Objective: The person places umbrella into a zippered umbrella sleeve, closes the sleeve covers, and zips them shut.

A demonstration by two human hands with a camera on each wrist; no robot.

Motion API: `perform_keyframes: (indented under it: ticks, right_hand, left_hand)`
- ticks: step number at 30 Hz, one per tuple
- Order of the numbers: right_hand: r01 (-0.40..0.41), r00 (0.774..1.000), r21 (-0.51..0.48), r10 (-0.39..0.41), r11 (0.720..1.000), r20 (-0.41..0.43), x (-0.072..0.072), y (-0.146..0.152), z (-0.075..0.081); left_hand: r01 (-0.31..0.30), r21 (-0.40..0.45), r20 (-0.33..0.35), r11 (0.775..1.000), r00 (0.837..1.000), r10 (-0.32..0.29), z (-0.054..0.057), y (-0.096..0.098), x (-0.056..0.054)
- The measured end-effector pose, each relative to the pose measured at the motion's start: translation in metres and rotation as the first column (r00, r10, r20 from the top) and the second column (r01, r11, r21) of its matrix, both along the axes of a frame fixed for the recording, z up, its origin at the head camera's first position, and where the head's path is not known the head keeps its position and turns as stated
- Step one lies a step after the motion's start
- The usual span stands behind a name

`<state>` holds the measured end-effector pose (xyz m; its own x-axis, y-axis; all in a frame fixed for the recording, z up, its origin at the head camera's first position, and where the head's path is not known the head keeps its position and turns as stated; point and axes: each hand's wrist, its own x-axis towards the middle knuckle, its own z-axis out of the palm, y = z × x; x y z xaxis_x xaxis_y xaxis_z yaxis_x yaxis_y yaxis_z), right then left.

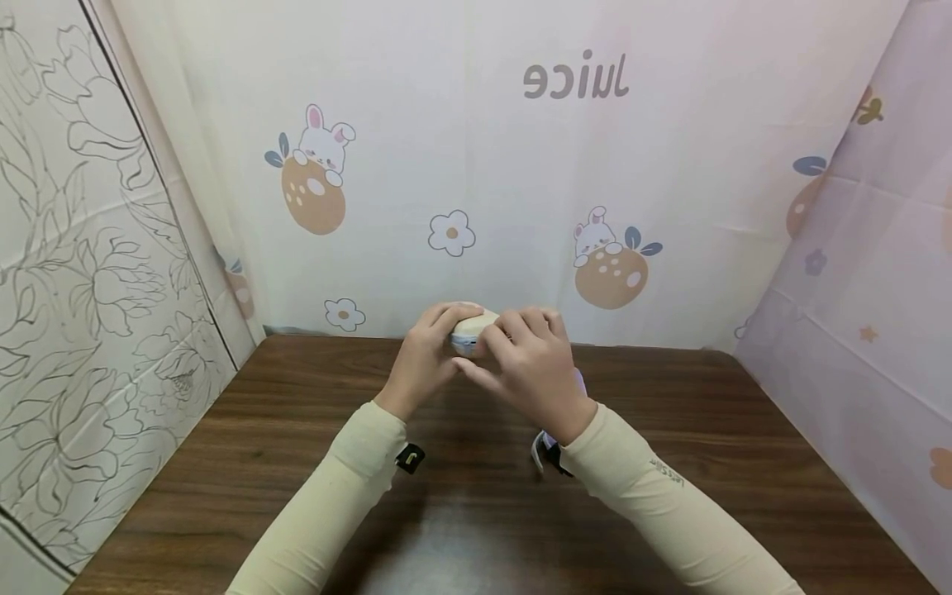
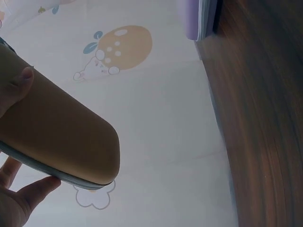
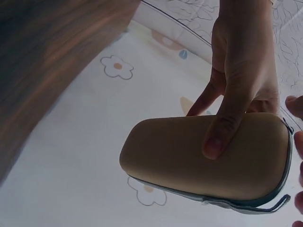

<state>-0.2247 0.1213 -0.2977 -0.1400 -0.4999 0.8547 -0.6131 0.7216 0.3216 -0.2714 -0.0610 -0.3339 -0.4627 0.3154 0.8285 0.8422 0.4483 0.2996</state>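
Note:
A beige hard-shell zip case with a blue-grey zipper is held up above the far side of the table. My left hand grips it, its thumb on one shell and the other fingers behind, as the right wrist view shows. The narrow end of the case points away from the right hand. My right hand is at the wider end, with fingers bent and thumb apart. In the right wrist view its fingertips are beside that end, close to a zipper pull. A loose fabric loop sticks out below.
The brown wooden table reaches back to a printed white curtain. Patterned panels flank it on both sides. A lavender object with a pale edge stands on the table, mostly hidden behind my right hand in the head view.

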Motion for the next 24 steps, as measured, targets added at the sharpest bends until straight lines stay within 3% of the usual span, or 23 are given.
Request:
perform_keyframes:
  ticks: [4, 9, 15, 24]
  right_hand:
    - [0.074, 0.997, 0.013, -0.073, 0.997, -0.019, -0.0001, -0.0025, -0.0003]
    - [0.104, 0.995, 0.022, -0.104, 0.994, -0.004, 0.003, -0.0051, -0.0013]
    - [0.053, 0.992, 0.025, -0.056, 0.998, 0.115, 0.0086, -0.0063, -0.0017]
    - [-0.022, 0.985, -0.02, 0.025, 1.0, 0.169, 0.0074, -0.0035, -0.0038]
  left_hand:
    - [-0.016, 0.004, -0.016, 1.0, 1.0, 0.016, 0.0014, 0.0005, 0.0006]
    - [-0.018, 0.02, -0.046, 1.0, 0.999, 0.019, 0.0014, 0.0001, -0.001]
    - [-0.008, 0.032, -0.053, 0.999, 0.999, 0.01, 0.0, -0.0006, -0.0024]
    - [0.017, 0.063, -0.036, 0.998, 0.999, -0.015, -0.0011, -0.0002, -0.0028]
